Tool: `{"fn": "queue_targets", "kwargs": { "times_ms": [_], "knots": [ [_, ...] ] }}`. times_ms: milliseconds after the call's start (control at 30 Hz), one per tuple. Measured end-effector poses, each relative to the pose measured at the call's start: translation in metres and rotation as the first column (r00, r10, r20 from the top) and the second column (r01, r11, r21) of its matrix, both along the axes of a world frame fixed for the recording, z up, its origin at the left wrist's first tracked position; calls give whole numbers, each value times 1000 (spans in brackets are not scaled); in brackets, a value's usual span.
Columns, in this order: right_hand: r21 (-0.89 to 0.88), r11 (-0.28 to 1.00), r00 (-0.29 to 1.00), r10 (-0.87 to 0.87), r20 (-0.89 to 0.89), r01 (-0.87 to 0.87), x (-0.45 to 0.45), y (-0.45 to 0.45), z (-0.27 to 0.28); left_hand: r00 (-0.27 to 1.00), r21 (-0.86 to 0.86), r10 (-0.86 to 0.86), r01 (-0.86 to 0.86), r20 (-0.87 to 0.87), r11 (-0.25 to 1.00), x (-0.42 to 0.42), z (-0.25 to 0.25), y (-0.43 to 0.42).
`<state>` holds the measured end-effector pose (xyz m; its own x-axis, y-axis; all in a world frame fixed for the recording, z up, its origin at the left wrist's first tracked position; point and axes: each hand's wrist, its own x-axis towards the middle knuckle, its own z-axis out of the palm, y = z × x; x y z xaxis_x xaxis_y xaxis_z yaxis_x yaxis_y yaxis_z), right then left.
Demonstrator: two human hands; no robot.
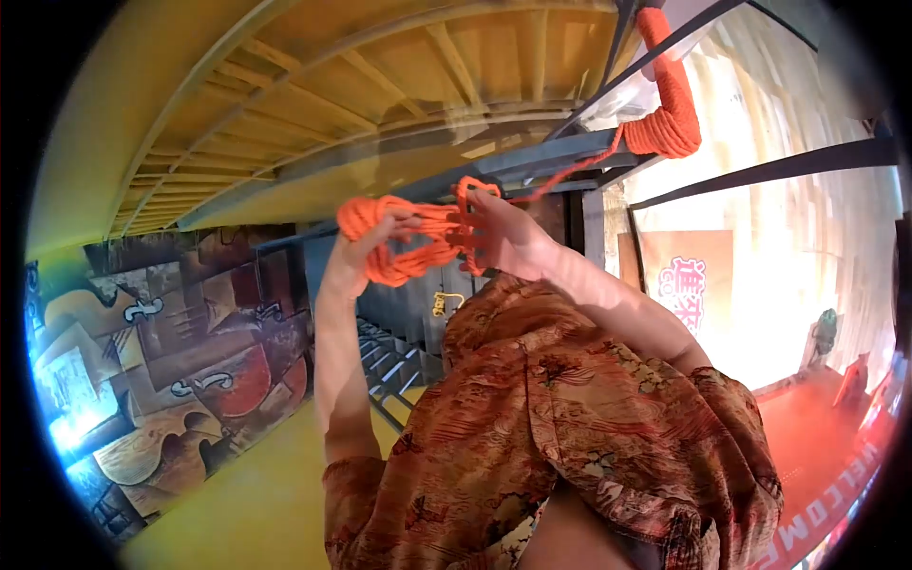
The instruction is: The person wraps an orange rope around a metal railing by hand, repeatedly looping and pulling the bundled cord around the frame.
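Note:
A bundle of looped orange rope [410, 269] stretches between my two hands in front of me. My left hand [372, 245] is closed around the thick, bunched left end. At the other end, the fingers of my right hand [513, 233] are closed on the strands, with a small loop standing up by the fingertips. From my right hand a single orange strand [570, 175] runs up and right to more orange rope [668, 126], wound tightly in many turns around a bar of the frame. My fingers partly hide how the strands cross.
A dark metal beam [541, 157] crosses just behind the rope, under a yellow ribbed overhead structure [380, 81]. To the left is a painted wall [190, 351]. At right are a pale, bright curtain [760, 180], a printed sign [689, 285] and a red surface [807, 427].

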<state>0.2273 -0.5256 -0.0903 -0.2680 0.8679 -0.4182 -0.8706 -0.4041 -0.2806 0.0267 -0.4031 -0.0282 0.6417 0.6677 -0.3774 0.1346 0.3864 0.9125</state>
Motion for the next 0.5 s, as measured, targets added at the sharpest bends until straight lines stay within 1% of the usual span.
{"fn": "queue_targets", "kwargs": {
  "times_ms": [33,67,100,133,167,200,267,300,333,367,400,433,467,500],
  "knots": [
    [45,999,999,15,31,-16,1,2,7,998,24,-54,54,-14,998,9,-7,-1],
    [39,999,999,13,37,-14,-2,6,11,994,48,-109,111,-30,993,16,-11,-5],
    [85,996,997,5,78,-12,-7,10,14,993,43,-115,116,-25,992,26,-15,-14],
    [131,991,993,-8,119,-8,-10,15,16,996,91,-79,82,-29,993,37,-17,-22],
    [81,997,997,-24,76,18,-13,20,13,998,139,-47,51,-33,989,44,-19,-26],
    [81,996,996,-39,78,32,-13,20,14,998,139,-62,65,-31,988,48,-20,-26],
    [-9,994,988,-110,110,111,-10,17,28,997,152,60,-69,57,986,54,-21,-24],
    [46,996,995,-76,63,73,-2,17,25,997,150,46,-55,57,987,54,-18,-22],
    [44,995,994,-88,63,86,5,12,22,996,73,-19,13,86,997,52,-10,-19],
    [243,969,922,-127,366,37,12,6,20,990,-4,-81,82,119,997,50,-2,-16],
    [405,911,755,-214,620,-74,16,2,17,988,-5,-92,93,120,996,48,3,-15],
    [416,909,788,-250,563,-9,14,-1,13,988,-39,-53,59,144,997,46,10,-15],
    [415,910,785,-255,565,-4,15,-7,9,986,-74,-11,24,166,997,46,17,-17],
    [422,900,790,-178,587,-111,18,-16,7,989,-74,52,-42,136,996,48,25,-20]
  ]
}}
